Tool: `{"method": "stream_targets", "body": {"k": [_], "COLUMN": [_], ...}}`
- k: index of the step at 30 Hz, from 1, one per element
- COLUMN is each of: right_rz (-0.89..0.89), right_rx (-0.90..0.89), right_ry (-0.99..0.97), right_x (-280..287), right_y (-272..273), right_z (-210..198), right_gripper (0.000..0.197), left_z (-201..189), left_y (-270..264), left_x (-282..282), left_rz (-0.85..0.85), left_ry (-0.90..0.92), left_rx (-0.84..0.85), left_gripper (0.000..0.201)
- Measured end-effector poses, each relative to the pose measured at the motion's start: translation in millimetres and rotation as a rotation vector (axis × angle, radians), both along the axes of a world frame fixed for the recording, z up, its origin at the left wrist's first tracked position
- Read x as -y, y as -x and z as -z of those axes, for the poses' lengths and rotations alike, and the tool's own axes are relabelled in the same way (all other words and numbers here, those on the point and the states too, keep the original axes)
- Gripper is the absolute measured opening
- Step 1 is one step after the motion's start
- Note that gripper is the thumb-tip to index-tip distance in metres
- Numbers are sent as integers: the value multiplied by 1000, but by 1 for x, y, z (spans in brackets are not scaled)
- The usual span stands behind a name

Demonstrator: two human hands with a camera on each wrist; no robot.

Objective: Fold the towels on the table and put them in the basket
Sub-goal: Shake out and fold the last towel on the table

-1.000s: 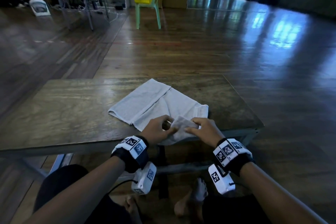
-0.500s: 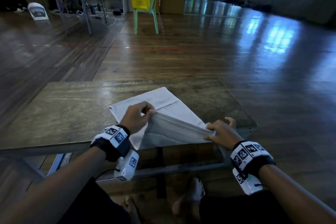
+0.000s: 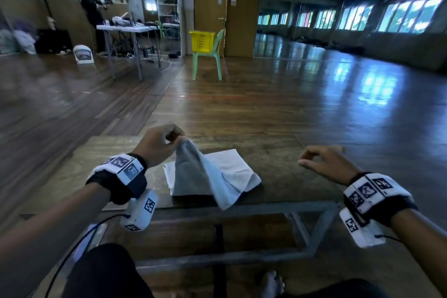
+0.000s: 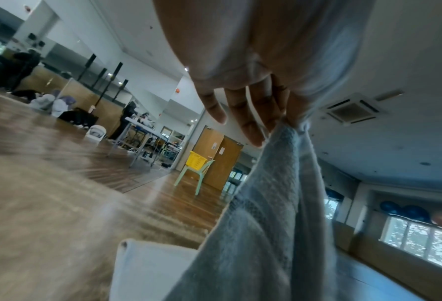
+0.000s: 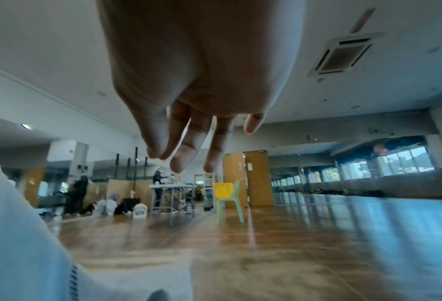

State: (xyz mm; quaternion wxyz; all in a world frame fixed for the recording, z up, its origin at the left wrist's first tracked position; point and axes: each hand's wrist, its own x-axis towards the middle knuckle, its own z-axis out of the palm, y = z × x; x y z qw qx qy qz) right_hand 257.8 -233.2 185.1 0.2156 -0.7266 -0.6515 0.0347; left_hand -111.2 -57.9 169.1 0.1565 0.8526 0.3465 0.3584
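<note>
A pale grey-white towel [image 3: 193,176] lies partly folded on the low wooden table [image 3: 278,147], close to its near edge. My left hand [image 3: 174,138] pinches one corner and holds it up, so the cloth hangs in a peak above the table. In the left wrist view the towel [image 4: 266,203] drops from the fingertips of my left hand [image 4: 279,124]. My right hand [image 3: 303,159] hovers over the table's right side, apart from the towel, loosely curled and holding nothing. The yellow basket [image 3: 202,41] stands on a green chair [image 3: 208,63] far across the room.
Shiny wooden floor lies between the table and the chair. A white folding table [image 3: 125,29] with gear and a standing person are at the back left. Brown double doors [image 3: 227,12] are behind the chair. My bare foot [image 3: 272,283] rests under the table's metal frame.
My left hand has lifted the towel's corner up and toward the far side. My right hand has let go of the towel and moved out to the right. The view has tilted up.
</note>
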Motion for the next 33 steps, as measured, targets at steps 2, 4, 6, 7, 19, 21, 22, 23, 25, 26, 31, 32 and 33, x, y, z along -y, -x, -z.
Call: {"method": "stream_targets", "body": {"k": [2,4,6,7,19,21,22,23,25,26,31,32,33], "right_rz": [-81,-185,-242,-246,-102,-77,-70,-69,-99,-117,-208,-227,-246], "right_rx": [-30,-106,-132,-113,169,170,163,158,148,147,124,114,102], "right_ry": [-20,-62,-119,-161,-186,-148,-141,-146,-161,-170,-321,-334,-344], "right_x": [-13,-27,-38,-44,-36,-26,-19,-13,2,9,33,35,36], "right_y": [32,66,100,115,127,105,94,86,75,72,62,61,59], "right_z": [-14,-28,-45,-54,-136,-151,-162,-173,-199,-213,-284,-296,-306], "right_gripper": [7,13,25,29,5,8,14,20,17,12,13,13,12], "left_z": [-24,-51,-78,-92,-224,-243,-251,-259,-276,-283,-325,-333,-339], "left_y": [-8,-18,-28,-32,-4,14,23,31,45,51,75,79,83], "left_x": [10,21,30,35,63,65,67,70,75,78,94,98,100], "left_rz": [16,31,62,67,-13,-65,-86,-103,-139,-161,-195,-199,-206], "left_ry": [-21,-62,-100,-122,-342,-365,-371,-384,-421,-433,-493,-490,-491], "left_rx": [-9,-11,-20,-23,-44,-16,-5,0,8,20,83,98,105], "left_gripper": [16,20,14,10,9,10,10,10,11,12,10,10,12]}}
